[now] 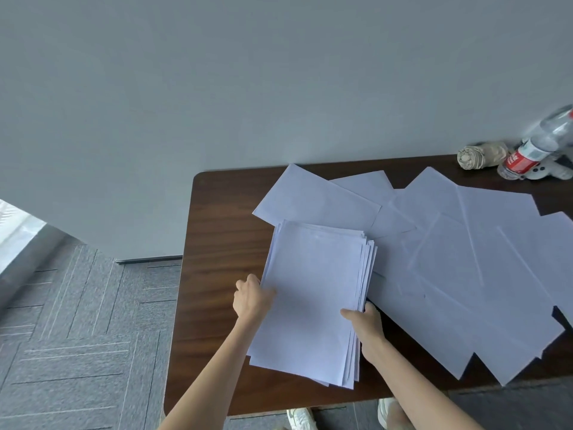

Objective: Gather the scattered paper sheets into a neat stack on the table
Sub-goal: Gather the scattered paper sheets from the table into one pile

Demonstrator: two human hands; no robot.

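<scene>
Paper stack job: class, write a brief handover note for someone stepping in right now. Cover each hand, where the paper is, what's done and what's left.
Left hand: grips the stack's left edge.
Right hand: grips its right edge, thumb on top.
Paper: the stack is over the left part of the table, with uneven edges. Loose sheets lie overlapping behind it and to its right. A bottle is at the far right corner.
Done: some of the sheets are gathered.
Left: collect the loose sheets, square the edges and set the stack down.
</scene>
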